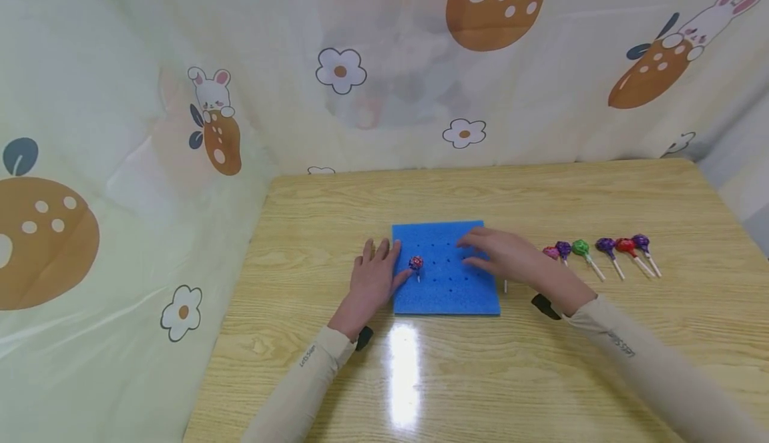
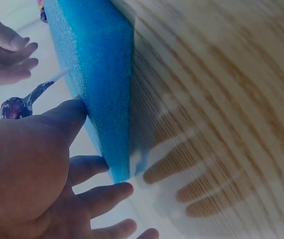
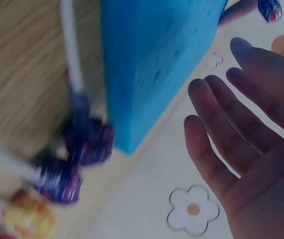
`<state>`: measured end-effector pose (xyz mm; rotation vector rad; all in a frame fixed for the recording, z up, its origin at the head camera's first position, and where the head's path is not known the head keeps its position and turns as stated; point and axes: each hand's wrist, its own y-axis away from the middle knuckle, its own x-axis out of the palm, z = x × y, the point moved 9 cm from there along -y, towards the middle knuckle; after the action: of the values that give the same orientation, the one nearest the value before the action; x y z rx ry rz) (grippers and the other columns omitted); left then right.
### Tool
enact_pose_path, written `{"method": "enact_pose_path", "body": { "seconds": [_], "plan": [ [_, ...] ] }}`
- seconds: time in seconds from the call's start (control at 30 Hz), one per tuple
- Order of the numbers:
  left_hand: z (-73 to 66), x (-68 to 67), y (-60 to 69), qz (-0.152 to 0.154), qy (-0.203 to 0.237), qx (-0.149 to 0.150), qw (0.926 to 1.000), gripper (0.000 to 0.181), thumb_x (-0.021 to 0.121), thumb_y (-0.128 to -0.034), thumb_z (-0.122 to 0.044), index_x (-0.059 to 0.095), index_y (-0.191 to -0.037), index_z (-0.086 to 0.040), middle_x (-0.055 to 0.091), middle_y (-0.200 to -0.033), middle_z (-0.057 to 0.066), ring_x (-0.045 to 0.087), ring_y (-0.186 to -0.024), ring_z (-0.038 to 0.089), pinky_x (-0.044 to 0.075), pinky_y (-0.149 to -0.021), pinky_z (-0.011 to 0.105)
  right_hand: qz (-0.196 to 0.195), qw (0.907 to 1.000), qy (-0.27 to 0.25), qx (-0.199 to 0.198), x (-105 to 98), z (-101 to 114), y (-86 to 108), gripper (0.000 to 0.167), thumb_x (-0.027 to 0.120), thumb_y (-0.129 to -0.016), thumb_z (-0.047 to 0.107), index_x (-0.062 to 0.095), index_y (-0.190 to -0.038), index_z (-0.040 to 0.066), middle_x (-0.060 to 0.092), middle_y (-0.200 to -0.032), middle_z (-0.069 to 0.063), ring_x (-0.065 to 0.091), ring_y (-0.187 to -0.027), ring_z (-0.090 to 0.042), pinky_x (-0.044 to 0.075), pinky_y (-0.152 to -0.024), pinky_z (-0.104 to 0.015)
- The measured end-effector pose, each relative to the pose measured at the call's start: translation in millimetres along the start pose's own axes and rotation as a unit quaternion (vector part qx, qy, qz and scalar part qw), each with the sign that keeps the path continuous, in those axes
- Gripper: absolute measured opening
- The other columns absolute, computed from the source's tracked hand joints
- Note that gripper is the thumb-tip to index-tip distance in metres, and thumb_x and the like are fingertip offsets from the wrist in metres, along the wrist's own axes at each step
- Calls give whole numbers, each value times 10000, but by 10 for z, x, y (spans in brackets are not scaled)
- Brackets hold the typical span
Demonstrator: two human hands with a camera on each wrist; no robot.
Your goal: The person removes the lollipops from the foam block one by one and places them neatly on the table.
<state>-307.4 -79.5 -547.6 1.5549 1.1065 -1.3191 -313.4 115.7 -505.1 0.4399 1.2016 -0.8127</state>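
A blue foam block (image 1: 435, 301) with several small holes in its top lies on the table. One lollipop (image 1: 416, 263) in a dark red-and-blue wrapper stands in it near the left side, its white stick in the foam. My left hand (image 1: 371, 277) lies at the block's left edge with fingers spread; in the left wrist view its thumb (image 2: 72, 113) touches the foam beside the lollipop. Over the block's right part hovers my right hand (image 1: 507, 255), its fingers loosely bent and nothing between them. A white stick (image 1: 506, 286) shows below that hand, its head hidden.
Right of the block several wrapped lollipops lie in a row, among them a green one (image 1: 580, 247), a red one (image 1: 625, 245) and a purple one (image 1: 641, 241). The right wrist view also shows a yellow one (image 3: 30, 217). A patterned curtain (image 1: 396, 143) hangs behind the wooden table (image 1: 324, 209).
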Motion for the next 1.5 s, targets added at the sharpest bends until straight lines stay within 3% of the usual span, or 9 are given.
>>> {"method": "enact_pose_path", "body": {
  "seconds": [0.2,0.37,0.57,0.73,0.97,1.27,1.5],
  "plan": [
    [-1,-4,-13,57,-61,-24,10000,678,475,-1019,-544,367,-1571,-165,400,-1597,129,277,-1507,409,394,-1118,556,-137,9996,-97,-226,60,193,-113,330,709,-948,231,683,-1239,79,690,-1162,-83,686,-1070,-252,574,-880,-450],
    [-1,7,-16,115,-108,-39,9999,680,464,-1021,-550,354,-1576,-172,392,-1602,123,267,-1512,405,388,-1124,556,-475,9971,-19,-596,61,342,-170,337,721,-939,230,680,-1244,94,692,-1136,-69,693,-1026,-233,579,-856,-436],
    [1,-1,-19,47,-165,-21,9999,675,462,-1024,-548,360,-1574,-171,400,-1597,126,281,-1505,411,399,-1114,553,-988,9844,393,-1405,29,570,-223,387,758,-907,197,664,-1273,115,678,-1155,-46,698,-1018,-207,584,-853,-390],
    [5,8,-22,63,-196,-21,9998,674,450,-1027,-547,349,-1578,-173,393,-1602,124,274,-1508,404,407,-1107,551,-1135,9743,540,-1871,62,721,-242,430,774,-881,116,651,-1292,140,652,-1222,-68,702,-986,-204,591,-806,-370],
    [3,29,-13,121,-218,-36,9997,671,437,-1031,-551,339,-1583,-182,389,-1605,118,265,-1513,398,405,-1108,542,-1058,9744,477,-1924,179,763,-259,429,764,-881,74,645,-1287,145,614,-1274,-97,695,-884,-176,584,-709,-338],
    [10,28,-17,121,-265,-52,9996,668,431,-1031,-554,343,-1582,-187,390,-1604,107,266,-1513,392,405,-1106,536,-1135,9755,555,-1802,180,777,-290,363,742,-906,90,669,-1254,161,625,-1254,-52,692,-908,-164,585,-717,-329],
    [8,19,-8,174,-224,-61,9996,666,436,-1032,-547,338,-1583,-188,381,-1609,109,258,-1516,392,400,-1110,538,-1305,9707,636,-1913,125,813,-291,349,761,-889,88,672,-1222,144,635,-1210,-45,685,-883,-149,577,-718,-318]
  ]
}}
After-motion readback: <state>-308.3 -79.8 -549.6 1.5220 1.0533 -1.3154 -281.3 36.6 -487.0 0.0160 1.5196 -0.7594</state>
